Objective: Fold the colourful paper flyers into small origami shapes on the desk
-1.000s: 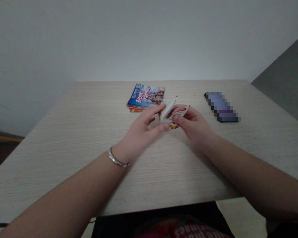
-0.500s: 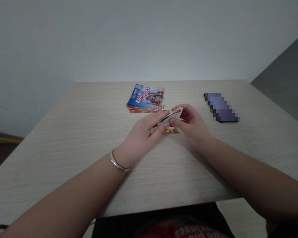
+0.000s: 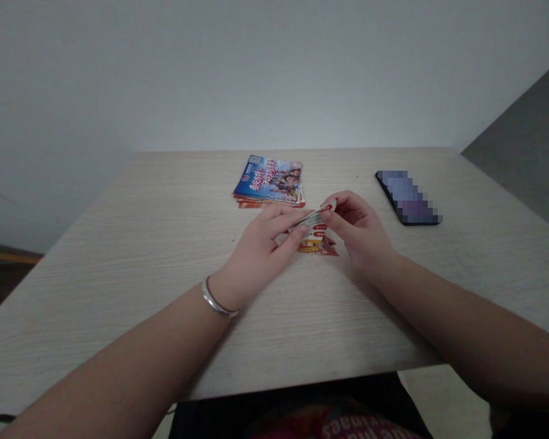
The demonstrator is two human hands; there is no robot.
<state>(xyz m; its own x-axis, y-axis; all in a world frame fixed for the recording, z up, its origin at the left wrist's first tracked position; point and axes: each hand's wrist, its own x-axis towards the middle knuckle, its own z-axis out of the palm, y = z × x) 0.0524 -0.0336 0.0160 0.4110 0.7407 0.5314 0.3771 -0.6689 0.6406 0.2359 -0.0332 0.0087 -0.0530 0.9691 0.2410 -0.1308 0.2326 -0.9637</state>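
Observation:
Between both hands is a folded paper leaflet [image 3: 318, 231], white with red ovals and a yellow and red printed lower part. My left hand [image 3: 272, 241], with a silver bracelet [image 3: 217, 300] at its wrist, grips the leaflet's left side, thumb in front and fingers behind. The thumb and fingers of my right hand [image 3: 354, 225] pinch its upper right corner. Part of the paper is hidden behind the fingers. Just beyond my left hand lies a stack of printed leaflets [image 3: 272, 180], the top one blue with pink lettering.
A dark phone [image 3: 407, 198] with a blurred-out screen lies on the right of the pale wood-grain table [image 3: 141, 244]. A white wall [image 3: 274, 73] rises behind the table's far edge. The near edge runs just above my lap.
My right hand has shifted slightly up and right along the leaflet. The paper has been turned, so more of its printed face and its yellow and red lower part show.

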